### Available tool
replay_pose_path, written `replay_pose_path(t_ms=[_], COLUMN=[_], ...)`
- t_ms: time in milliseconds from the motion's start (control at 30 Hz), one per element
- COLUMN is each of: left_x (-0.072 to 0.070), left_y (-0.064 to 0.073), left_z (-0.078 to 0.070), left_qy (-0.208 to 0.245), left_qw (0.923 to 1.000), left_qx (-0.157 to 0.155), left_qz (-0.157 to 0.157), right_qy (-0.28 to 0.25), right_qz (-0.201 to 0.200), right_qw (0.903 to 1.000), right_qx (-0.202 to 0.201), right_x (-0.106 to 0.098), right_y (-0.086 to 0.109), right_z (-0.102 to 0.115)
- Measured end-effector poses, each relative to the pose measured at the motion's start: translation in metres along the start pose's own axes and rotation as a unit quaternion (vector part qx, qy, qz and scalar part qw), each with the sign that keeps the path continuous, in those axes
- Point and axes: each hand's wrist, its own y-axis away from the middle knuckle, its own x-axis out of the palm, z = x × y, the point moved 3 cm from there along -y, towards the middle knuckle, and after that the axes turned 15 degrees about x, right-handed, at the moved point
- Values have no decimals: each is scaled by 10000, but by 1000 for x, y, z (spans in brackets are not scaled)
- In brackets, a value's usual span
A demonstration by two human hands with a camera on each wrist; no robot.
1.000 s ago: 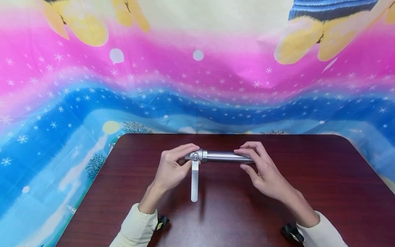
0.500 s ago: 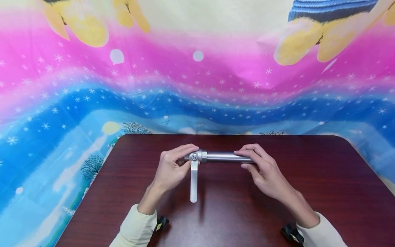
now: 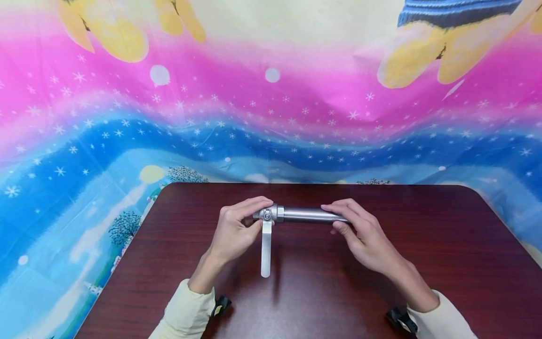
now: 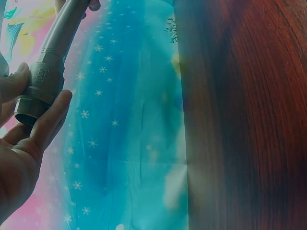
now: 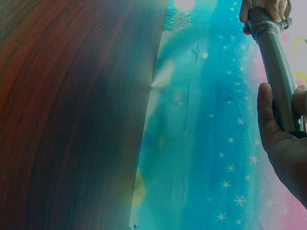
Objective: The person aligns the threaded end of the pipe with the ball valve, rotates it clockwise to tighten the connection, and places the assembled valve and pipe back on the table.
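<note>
A metal ball valve [image 3: 267,214] and a smooth steel pipe [image 3: 306,215] are joined end to end, held level above the table. My left hand [image 3: 235,231] grips the valve body between thumb and fingers. The valve's flat lever handle [image 3: 266,249] points toward me. My right hand [image 3: 367,239] holds the pipe's far right end, thumb below and fingers over the top. In the left wrist view the open threaded end of the ball valve [image 4: 42,81] shows between the fingers. The right wrist view has the pipe [image 5: 279,72] running up to the valve.
Beneath the hands lies a dark reddish-brown wooden table [image 3: 305,301] with rounded far corners. Behind it hangs a colourful cloth [image 3: 271,113] printed with snowflakes. A black strap mount [image 3: 401,321] sits at the right cuff, another black mount [image 3: 222,306] at the left.
The right hand's fingers have shifted slightly around the pipe's end, the raised fingers lowering onto it. The left hand and the valve stay almost still.
</note>
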Motion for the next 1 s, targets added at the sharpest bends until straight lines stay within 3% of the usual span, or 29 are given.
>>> replay_pose_path(t_ms=[100,267,667,1000], left_x=[0,1,0,-1], left_y=[1,2,1,0], left_z=[0,-1,0,1], left_qy=[-6,-51,89,91], left_qw=[10000,10000,10000,9999], left_qx=[11,11,16,68], left_qz=[8,52,-31,-59], right_qy=[59,587,443,218], right_qz=[48,37,-371,-322], right_qw=[9998,9975,9979,9988], right_qx=[174,385,-309,-296], right_x=[0,2,1,-2], right_y=[1,3,1,-1], right_z=[0,0,4,4])
